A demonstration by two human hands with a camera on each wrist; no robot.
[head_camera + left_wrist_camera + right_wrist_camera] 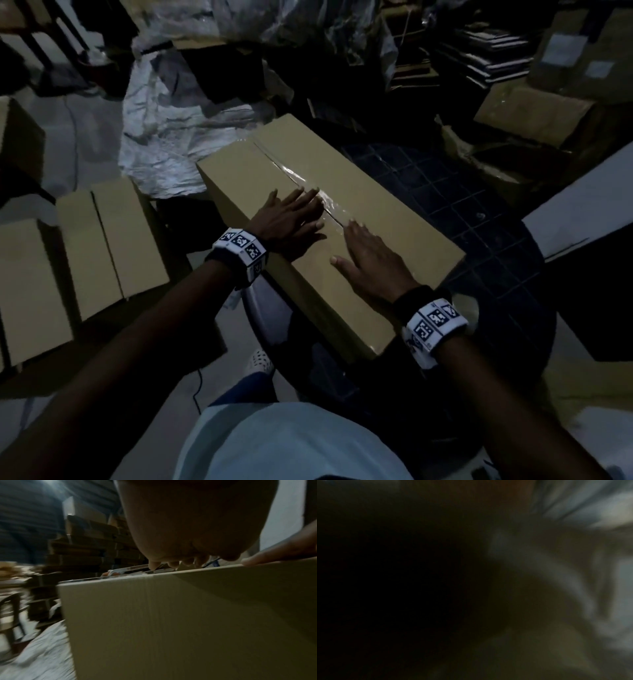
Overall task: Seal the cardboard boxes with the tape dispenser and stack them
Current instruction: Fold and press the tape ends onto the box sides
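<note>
The long box [342, 219] points away from the person. Both flat hands, left [287, 219] and right [370, 260], press its taped top.

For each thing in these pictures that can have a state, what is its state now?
Long cardboard box: flaps closed, lying flat.
Clear tape: laid along the box's top seam.
Left hand: flat, fingers straight, pressing the box top.
Right hand: flat, fingers straight, pressing beside the seam.
Boxes on the left: closed, side by side.
</note>
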